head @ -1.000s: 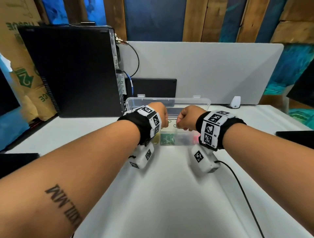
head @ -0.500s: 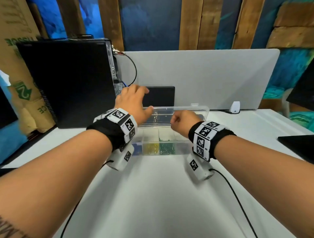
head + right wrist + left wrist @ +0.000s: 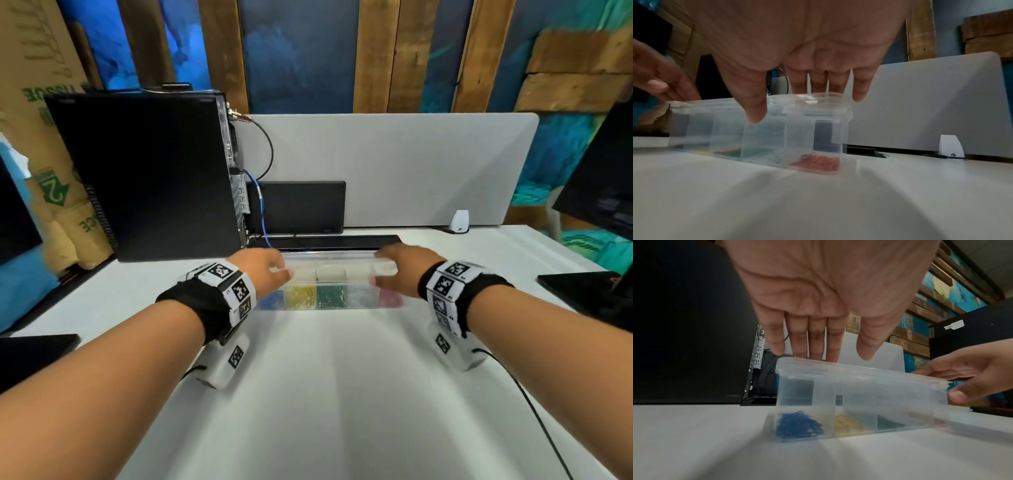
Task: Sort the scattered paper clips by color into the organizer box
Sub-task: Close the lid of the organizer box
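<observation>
On the white table [image 3: 325,394], at its far middle, sits the clear organizer box [image 3: 329,287], lid [image 3: 329,262] down over the compartments.

Left to right:
- Left hand [image 3: 262,274]: fingers straight and together, laid across the lid's left end; thumb hangs in front of the near wall, whether it touches the box I cannot tell. Nothing pinched.
- Blue clips [image 3: 797,425] in the leftmost compartment, then yellow clips [image 3: 847,422], green clips [image 3: 330,297], a pale compartment whose contents are too blurred to name, and red clips [image 3: 816,162] at the right end. Each pile lies on the box floor, well below the fingertips, with the lid between.
- Right hand [image 3: 397,274]: fingers extended, most over the lid's right end, little finger out past the box's right edge; thumb lowered before the near wall. Nothing gripped.
- One small dark clip [image 3: 880,155] lies on the table beyond the box, to its right, by the base of the grey divider [image 3: 394,171]. Colour uncertain, possibly green.

Judgement: sorting looks essentially finished; step in hand is closing the box. Next move calls for even downward pressure at both ends until the lid seats. The stray clip, if it belongs to the set, would need the lid raised again.
</observation>
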`<move>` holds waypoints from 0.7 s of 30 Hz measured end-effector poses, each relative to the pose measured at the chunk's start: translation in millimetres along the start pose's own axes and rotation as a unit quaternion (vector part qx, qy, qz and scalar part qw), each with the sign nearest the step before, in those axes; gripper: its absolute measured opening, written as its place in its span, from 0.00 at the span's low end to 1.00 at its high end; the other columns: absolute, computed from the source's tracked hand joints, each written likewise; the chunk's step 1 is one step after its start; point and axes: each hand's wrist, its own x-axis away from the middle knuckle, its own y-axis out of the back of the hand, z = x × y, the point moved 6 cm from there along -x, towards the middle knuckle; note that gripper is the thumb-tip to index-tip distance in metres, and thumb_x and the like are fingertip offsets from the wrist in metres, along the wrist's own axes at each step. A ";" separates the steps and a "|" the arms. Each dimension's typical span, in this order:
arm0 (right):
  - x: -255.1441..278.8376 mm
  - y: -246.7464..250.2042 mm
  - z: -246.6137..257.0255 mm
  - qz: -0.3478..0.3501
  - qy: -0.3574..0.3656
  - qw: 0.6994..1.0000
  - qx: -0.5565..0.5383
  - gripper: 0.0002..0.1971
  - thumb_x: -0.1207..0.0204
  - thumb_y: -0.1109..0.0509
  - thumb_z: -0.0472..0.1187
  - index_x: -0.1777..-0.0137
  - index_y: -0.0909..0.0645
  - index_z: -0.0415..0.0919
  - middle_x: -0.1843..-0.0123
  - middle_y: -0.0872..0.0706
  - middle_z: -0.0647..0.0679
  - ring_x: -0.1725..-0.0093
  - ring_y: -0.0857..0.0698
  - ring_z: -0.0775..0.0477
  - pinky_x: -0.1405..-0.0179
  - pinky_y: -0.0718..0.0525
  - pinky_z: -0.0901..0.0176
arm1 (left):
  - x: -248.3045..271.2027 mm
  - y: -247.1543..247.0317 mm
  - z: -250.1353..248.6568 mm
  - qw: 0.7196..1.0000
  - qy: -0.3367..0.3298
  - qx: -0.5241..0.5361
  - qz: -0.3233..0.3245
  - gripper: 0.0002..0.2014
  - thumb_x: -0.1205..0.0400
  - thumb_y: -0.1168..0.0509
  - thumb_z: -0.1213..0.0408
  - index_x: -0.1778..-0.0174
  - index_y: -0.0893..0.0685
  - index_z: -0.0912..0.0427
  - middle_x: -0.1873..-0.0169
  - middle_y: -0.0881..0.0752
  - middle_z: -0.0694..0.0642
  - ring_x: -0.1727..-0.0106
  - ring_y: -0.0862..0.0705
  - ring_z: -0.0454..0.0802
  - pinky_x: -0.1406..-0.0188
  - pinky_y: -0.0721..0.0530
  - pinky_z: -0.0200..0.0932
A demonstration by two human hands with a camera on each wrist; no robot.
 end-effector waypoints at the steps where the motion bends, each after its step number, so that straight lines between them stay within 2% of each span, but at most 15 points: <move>1: 5.1 -8.0 -1.3 0.012 0.000 1.000 -0.012 0.33 0.25 0.35 0.62 0.22 0.36 0.54 0.21 0.32 0.52 0.26 0.27 0.45 0.27 0.27 0.52 | 2.5 -5.3 1.6 1.000 0.003 -0.013 0.011 0.18 0.18 0.42 0.46 0.37 0.19 0.50 0.38 0.17 0.52 0.38 0.18 0.52 0.40 0.23 0.43; 4: 10.6 -22.9 -2.8 0.026 0.009 1.000 -0.012 0.36 0.25 0.34 0.58 0.18 0.42 0.54 0.16 0.41 0.55 0.20 0.34 0.49 0.22 0.33 0.52 | 5.8 -13.1 5.2 0.999 0.008 -0.032 0.016 0.20 0.18 0.41 0.46 0.32 0.22 0.47 0.33 0.19 0.50 0.34 0.20 0.51 0.36 0.24 0.42; 7: 12.4 -26.7 -2.6 0.034 0.011 0.999 0.009 0.35 0.22 0.36 0.54 0.17 0.46 0.55 0.15 0.45 0.56 0.19 0.36 0.49 0.21 0.34 0.52 | 8.6 -13.8 7.7 1.000 0.004 -0.022 0.001 0.21 0.18 0.42 0.47 0.30 0.22 0.47 0.31 0.20 0.48 0.32 0.21 0.50 0.33 0.25 0.43; 10: 14.7 -25.3 -0.6 0.042 0.007 0.999 0.028 0.34 0.21 0.37 0.52 0.17 0.45 0.53 0.15 0.43 0.54 0.18 0.37 0.48 0.21 0.35 0.52 | 15.8 -15.9 7.9 0.999 0.008 -0.030 -0.013 0.20 0.18 0.40 0.51 0.29 0.23 0.45 0.29 0.22 0.46 0.30 0.22 0.49 0.32 0.25 0.43; 16: 22.2 -18.4 5.7 0.050 -0.009 0.998 0.040 0.32 0.22 0.36 0.49 0.18 0.41 0.54 0.19 0.33 0.52 0.22 0.30 0.47 0.25 0.29 0.53 | 27.4 -17.8 1.5 0.997 -0.002 -0.082 0.002 0.22 0.19 0.39 0.57 0.27 0.26 0.46 0.27 0.24 0.48 0.29 0.24 0.50 0.30 0.24 0.45; 18: 25.9 -19.2 5.5 0.063 -0.012 0.997 0.040 0.32 0.21 0.37 0.48 0.18 0.42 0.54 0.18 0.35 0.52 0.21 0.32 0.47 0.23 0.31 0.54 | 30.6 -17.1 -0.4 0.995 -0.010 -0.100 0.014 0.21 0.17 0.41 0.58 0.26 0.26 0.47 0.27 0.24 0.49 0.28 0.24 0.51 0.30 0.25 0.44; 21: 31.4 -16.9 2.9 0.080 -0.015 0.997 0.012 0.30 0.18 0.40 0.46 0.17 0.44 0.53 0.15 0.42 0.54 0.18 0.39 0.48 0.20 0.40 0.57 | 31.9 -13.7 -3.6 0.992 -0.023 -0.124 0.023 0.20 0.16 0.42 0.60 0.27 0.25 0.49 0.28 0.23 0.50 0.29 0.24 0.51 0.29 0.25 0.44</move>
